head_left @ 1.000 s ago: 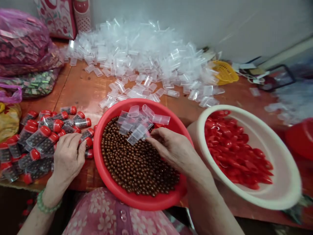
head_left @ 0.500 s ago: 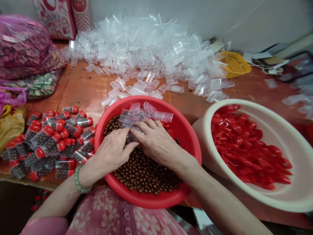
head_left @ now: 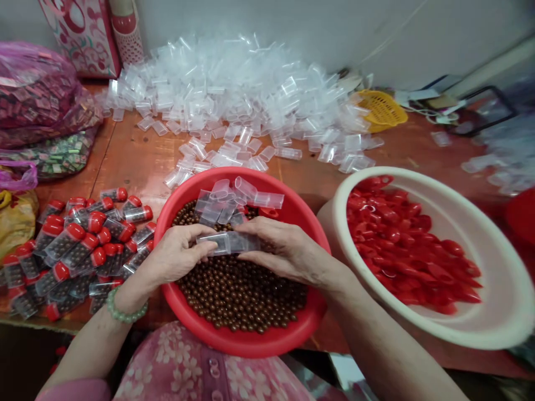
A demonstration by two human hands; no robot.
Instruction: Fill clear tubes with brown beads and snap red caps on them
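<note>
Over the red basin (head_left: 251, 349), my left hand (head_left: 179, 252) pinches the left end of a clear plastic tube (head_left: 214, 243). My right hand (head_left: 282, 245) is closed round another clear tube (head_left: 247, 243), end to end with the first; whether they are joined is unclear. Brown beads (head_left: 238, 295) fill much of the basin below both hands. Several loose clear tubes (head_left: 225, 209) lie on the beads at the basin's back, beside a red cap (head_left: 268, 213).
Left of the basin lie bead-filled tubes with red caps (head_left: 75, 231). A cream basin (head_left: 507, 278) of red pieces (head_left: 412, 245) stands at the right. Behind are a heap of clear tubes (head_left: 251, 89), a yellow basket (head_left: 381, 108) and purple bags (head_left: 37, 83).
My hands have moved apart from their huddle, and the clear tubes now show lengthwise between them. The whole view has shifted slightly, with the table's items appearing further left.
</note>
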